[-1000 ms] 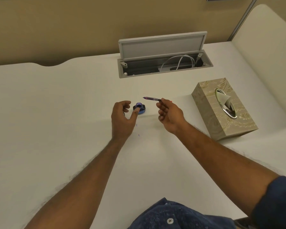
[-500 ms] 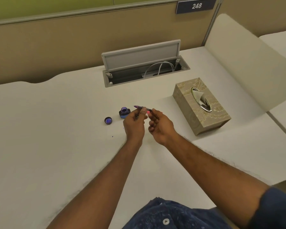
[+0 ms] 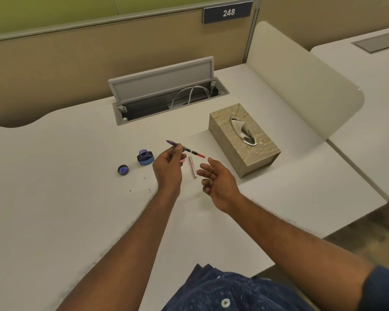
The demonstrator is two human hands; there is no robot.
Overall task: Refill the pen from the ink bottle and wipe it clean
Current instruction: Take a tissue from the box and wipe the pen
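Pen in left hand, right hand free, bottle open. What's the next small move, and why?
Probably the right hand reaches for the tissue sticking out of the box. That hand is open and empty beside the box, while the left hand pinches the pen away from the open bottle, its front end purple. Whether the pen is filled cannot be told.

The pen (image 3: 192,152) is purple at the tip and red at the tail. The ink bottle (image 3: 145,157) is blue. The tissue box (image 3: 243,140) is beige with gold leafy scrollwork.
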